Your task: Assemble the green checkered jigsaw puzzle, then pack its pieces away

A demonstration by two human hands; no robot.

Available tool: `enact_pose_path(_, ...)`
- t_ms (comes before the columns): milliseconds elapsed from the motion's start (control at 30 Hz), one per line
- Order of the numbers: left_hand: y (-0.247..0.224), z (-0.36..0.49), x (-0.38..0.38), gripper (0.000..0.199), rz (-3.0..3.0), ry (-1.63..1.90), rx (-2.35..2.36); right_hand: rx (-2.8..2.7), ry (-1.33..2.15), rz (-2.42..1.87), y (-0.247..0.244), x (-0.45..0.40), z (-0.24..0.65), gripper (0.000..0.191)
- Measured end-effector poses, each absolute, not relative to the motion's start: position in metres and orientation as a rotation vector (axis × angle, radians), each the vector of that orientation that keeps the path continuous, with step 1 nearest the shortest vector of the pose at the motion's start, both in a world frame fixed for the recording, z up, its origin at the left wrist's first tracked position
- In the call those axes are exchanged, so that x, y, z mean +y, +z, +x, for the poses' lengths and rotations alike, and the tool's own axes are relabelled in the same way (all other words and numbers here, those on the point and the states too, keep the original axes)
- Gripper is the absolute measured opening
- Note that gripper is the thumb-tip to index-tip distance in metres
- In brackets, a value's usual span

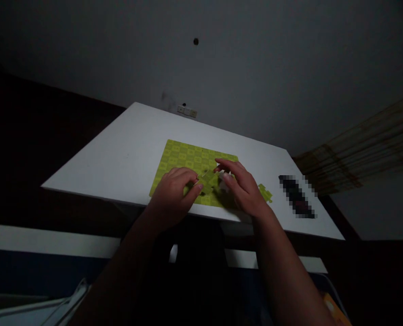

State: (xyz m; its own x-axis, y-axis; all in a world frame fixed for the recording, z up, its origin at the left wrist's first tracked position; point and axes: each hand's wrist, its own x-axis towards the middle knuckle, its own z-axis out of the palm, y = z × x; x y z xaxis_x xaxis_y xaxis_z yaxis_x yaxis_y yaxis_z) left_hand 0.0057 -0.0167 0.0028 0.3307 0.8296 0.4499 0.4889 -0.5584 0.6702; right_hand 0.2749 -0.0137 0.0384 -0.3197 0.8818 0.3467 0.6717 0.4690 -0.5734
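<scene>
Green puzzle piece (207, 181) seemingly pinched by left hand (174, 194); right hand (240, 186) curled close beside it.

"What's on the table in front of you?"

"My puzzle (187, 158) is lime green, printed with a grid of darker squares, and the loose piece (265, 193) matches."

"And around it?"

"A white tabletop (120, 167), a grey wall (255, 68), and a curtain (357, 149) streaked brown and gold."

Probably a room at home: white table (99, 167), wall switch plate (187, 111), striped curtain (357, 145).
</scene>
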Motion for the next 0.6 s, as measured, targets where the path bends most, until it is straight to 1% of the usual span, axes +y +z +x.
enact_pose_path(67,0.009,0.01,-0.022,0.018,2.17,1.095,1.048,-2.049,0.51,-1.188,0.046,-0.028,0.272,0.058)
enact_pose_path(100,0.011,0.014,-0.024,0.019,2.168,1.082,1.027,-2.036,0.539,-1.169,0.048,-0.033,0.272,0.057)
enact_pose_path(200,0.011,0.034,-0.03,0.015,2.202,1.032,1.127,-1.925,0.583,-1.216,0.042,-0.031,0.286,0.04)
enact_pose_path(233,0.009,0.042,-0.031,0.018,2.234,1.006,1.2,-1.849,0.582,-1.25,0.037,-0.026,0.294,0.04)
enact_pose_path(333,0.002,0.068,-0.034,0.049,2.377,0.909,1.347,-1.665,0.576,-1.343,0.02,-0.006,0.326,0.047)
enact_pose_path(367,-0.002,0.075,-0.035,0.054,2.429,0.878,1.351,-1.654,0.579,-1.368,0.014,0.0,0.335,0.048)
enact_pose_path(400,-0.005,0.082,-0.037,0.055,2.474,0.85,1.34,-1.658,0.582,-1.387,0.009,0.005,0.342,0.047)
enact_pose_path(533,-0.016,0.096,-0.042,0.038,2.561,0.81,1.325,-1.716,0.603,-1.381,-0.009,0.012,0.351,0.043)
enact_pose_path(600,-0.019,0.096,-0.042,0.03,2.571,0.846,1.329,-1.703,0.628,-1.36,-0.014,0.011,0.348,0.044)
